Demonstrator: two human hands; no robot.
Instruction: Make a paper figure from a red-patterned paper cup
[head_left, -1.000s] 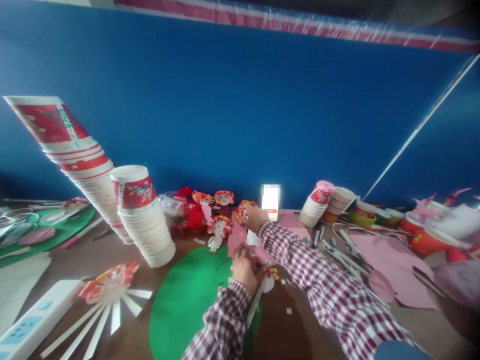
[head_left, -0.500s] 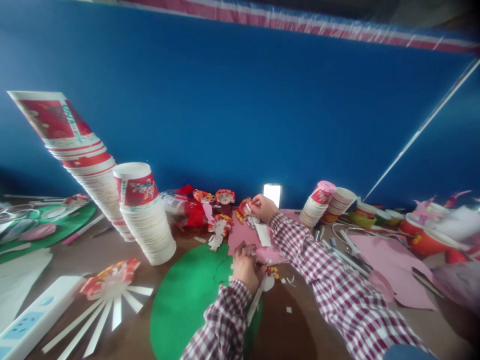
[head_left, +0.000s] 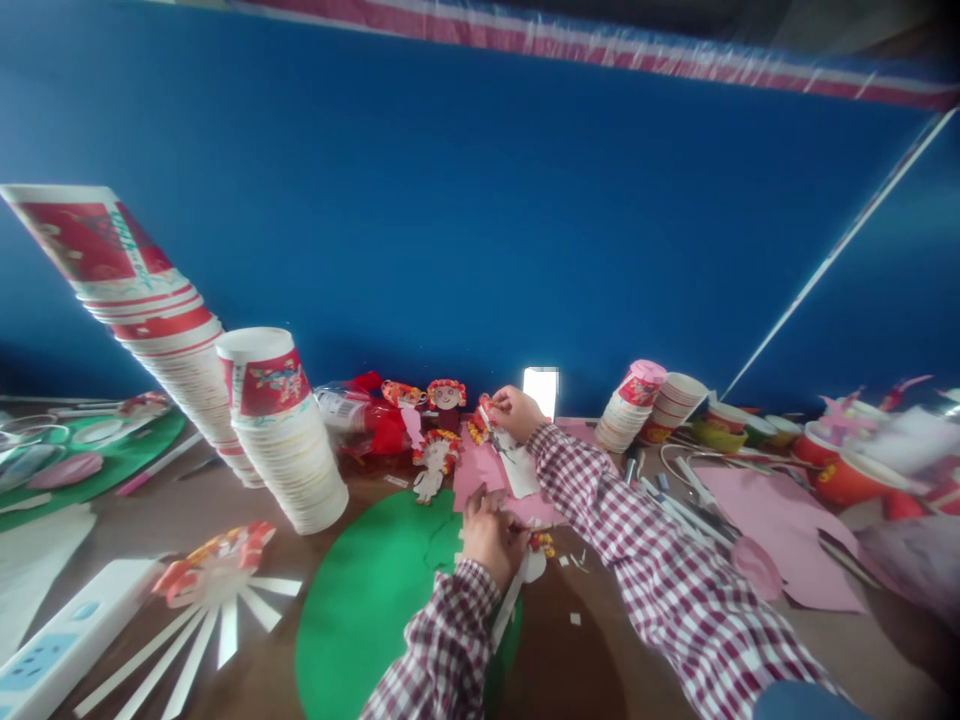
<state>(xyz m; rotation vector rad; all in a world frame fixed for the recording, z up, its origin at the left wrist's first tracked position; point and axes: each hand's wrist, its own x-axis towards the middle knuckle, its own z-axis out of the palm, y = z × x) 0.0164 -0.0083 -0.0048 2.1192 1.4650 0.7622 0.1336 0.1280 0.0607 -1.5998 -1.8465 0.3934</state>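
Observation:
My right hand (head_left: 516,412) is at the back of the pink paper (head_left: 480,475), fingertips pinched at a small red and yellow paper piece (head_left: 480,420). Below it on the pink paper lies a white paper piece (head_left: 523,470). My left hand (head_left: 491,538) rests at the right edge of the green disc (head_left: 382,600), fingers bent; whatever is under them is hidden. A white strip (head_left: 508,608) and a yellow and red curled piece (head_left: 543,543) lie beside it. Left of the pink paper is a paper figure (head_left: 433,468) with a red and yellow rim.
Two tall stacks of paper cups (head_left: 289,450) lean at the left. A power strip (head_left: 60,630) and a fringed cup piece (head_left: 225,575) are at front left. Shorter cup stacks (head_left: 628,408), pens and pink sheets (head_left: 780,530) occupy the right. A blue wall (head_left: 465,200) stands behind.
The whole view has shifted slightly. My right hand has moved a little left and stays pinched at the red and yellow piece. My left hand has hardly moved.

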